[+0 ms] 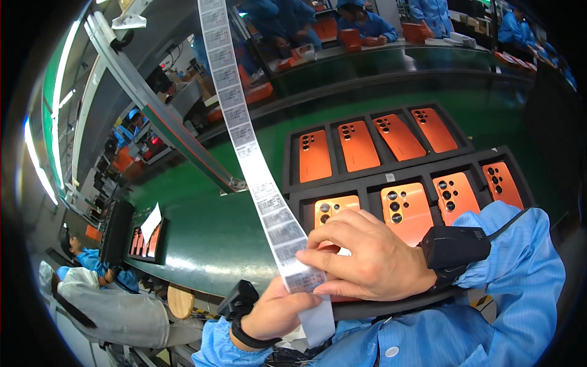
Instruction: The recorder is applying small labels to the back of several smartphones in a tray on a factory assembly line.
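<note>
A long strip of printed labels (pixel 254 165) hangs down from above and ends near my body. Low on it, my left hand (pixel 275 312) is closed, thumb on top, gripping the strip. My right hand (pixel 367 257) reaches across, its fingertips closed at the strip's right edge just above the left thumb. Whether a label is lifting under those fingertips cannot be made out. Below the left thumb the strip's tail (pixel 318 324) looks blank. Under my right hand lies a black tray (pixel 391 178) with orange phones (pixel 405 211) in its slots, camera side up; the hand partly hides them.
Behind it sits another black tray (pixel 335 116) of orange phones (pixel 358 145) on the green bench (pixel 208 232). At the left stand a small tray of phones with a white sheet (pixel 151 225) and a wooden stool (pixel 180 301). A metal post (pixel 159 116) rises behind. Several people work beyond.
</note>
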`<state>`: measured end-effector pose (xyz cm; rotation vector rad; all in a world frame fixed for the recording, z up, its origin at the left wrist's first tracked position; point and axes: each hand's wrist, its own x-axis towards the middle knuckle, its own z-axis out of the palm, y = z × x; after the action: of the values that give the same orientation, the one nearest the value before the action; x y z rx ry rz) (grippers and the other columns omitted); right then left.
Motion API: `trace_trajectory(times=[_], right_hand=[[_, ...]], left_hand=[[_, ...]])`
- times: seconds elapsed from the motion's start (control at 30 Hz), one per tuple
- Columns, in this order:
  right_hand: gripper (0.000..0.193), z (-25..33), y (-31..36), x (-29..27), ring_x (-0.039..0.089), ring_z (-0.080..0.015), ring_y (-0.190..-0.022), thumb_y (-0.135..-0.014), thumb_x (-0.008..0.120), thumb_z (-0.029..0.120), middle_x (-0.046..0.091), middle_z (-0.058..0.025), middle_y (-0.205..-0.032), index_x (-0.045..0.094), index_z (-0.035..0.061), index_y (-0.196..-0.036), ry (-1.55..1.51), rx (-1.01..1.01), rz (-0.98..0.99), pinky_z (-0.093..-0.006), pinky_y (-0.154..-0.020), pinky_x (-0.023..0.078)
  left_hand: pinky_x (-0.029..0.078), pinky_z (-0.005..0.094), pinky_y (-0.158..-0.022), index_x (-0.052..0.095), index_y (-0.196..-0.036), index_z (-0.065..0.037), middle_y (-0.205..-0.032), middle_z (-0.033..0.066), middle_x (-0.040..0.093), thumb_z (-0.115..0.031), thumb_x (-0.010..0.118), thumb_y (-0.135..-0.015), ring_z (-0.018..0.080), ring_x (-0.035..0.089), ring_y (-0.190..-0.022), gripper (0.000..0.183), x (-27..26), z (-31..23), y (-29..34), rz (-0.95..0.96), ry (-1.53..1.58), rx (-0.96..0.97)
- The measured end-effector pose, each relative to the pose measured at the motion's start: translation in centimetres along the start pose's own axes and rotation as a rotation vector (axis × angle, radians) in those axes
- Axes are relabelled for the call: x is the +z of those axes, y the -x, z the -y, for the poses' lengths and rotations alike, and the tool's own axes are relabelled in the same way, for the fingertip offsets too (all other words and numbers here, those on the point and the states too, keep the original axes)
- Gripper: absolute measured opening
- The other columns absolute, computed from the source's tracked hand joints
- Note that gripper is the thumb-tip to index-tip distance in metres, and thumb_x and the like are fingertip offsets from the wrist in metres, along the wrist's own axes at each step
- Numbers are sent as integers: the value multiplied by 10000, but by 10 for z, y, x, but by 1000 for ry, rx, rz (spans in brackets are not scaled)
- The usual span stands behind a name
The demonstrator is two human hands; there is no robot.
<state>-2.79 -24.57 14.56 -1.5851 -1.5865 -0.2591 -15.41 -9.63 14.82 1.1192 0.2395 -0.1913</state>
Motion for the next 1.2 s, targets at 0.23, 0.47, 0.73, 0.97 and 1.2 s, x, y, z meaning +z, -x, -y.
trace_trajectory(times=[0.23, 0.47, 0.73, 0.97, 1.2], right_hand=[[246, -2, 7, -3, 512, -232, -820, -663, 707, 105, 550, -48, -876, 659, 61, -900, -71, -5, -65, -347, -700, 414], [300, 0, 7, -7, 504, -197, -806, -556, 666, 90, 567, -6, -826, 678, 83, -856, 218, -302, -34, -323, -637, 372], [325, 2, 6, -8, 514, -142, -717, -549, 640, 123, 579, 12, -791, 673, 49, -864, 508, -552, -98, -297, -579, 317], [272, 3, 7, -12, 519, -119, -744, -598, 641, 125, 621, -1, -852, 688, 66, -859, 568, -633, -105, -285, -610, 295], [239, 9, 10, -22, 545, -141, -806, -549, 615, 163, 645, -4, -906, 684, 67, -756, 559, -735, -223, -312, -690, 363]], left_hand=[[394, 324, -951, 352, -1296, 7, -1202, 106, 488, -42, 457, -843, 197, 488, -1123, 468, 16, 19, -12, 162, 178, 106], [448, 335, -879, 414, -1252, 16, -1122, 103, 544, -224, 379, -953, 188, 547, -1017, 384, 16, 27, -17, 8, 390, 149], [412, 344, -935, 388, -1304, -11, -1171, 99, 506, -244, 360, -959, 193, 511, -1063, 417, 12, 29, -24, 94, 501, 113], [368, 351, -979, 350, -1340, -20, -1233, 95, 464, -257, 370, -958, 185, 481, -1101, 450, 16, 29, -22, 182, 682, 143], [406, 321, -931, 384, -1303, 6, -1157, 133, 533, -192, 397, -936, 202, 532, -1055, 417, 37, 13, -18, 126, 414, 210]])
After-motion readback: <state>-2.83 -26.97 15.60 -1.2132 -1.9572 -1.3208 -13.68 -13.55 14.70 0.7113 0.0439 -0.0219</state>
